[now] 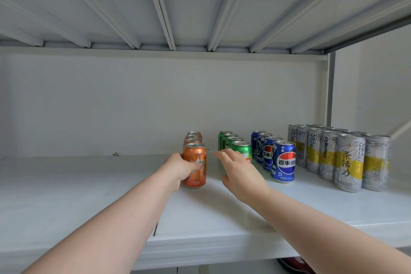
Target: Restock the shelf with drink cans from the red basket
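The person stood reaching into a white shelf (89, 184) with both bare arms. The left hand (180, 169) was wrapped around an orange can (195, 165), fingers (198, 165) closed across its front, the can upright with its long axis vertical and its base on or just at the shelf board. It stood at the near end of a row of orange cans (193, 138) running straight back toward the far wall, touching or almost touching the one behind. The right hand (240, 171) hovered just to the right, fingers spread and loose, holding nothing, in front of the nearest green can (241, 150). It was nearer to that green row than to the orange one.

Further right came a row of blue cans (283, 161), then a block of taller silver and yellow cans (347, 162), all upright. To my eye the left hand only needed to let go and draw back toward the near edge. The red basket (293, 262) was barely visible below the shelf at the lower right; I could not tell what was in it.
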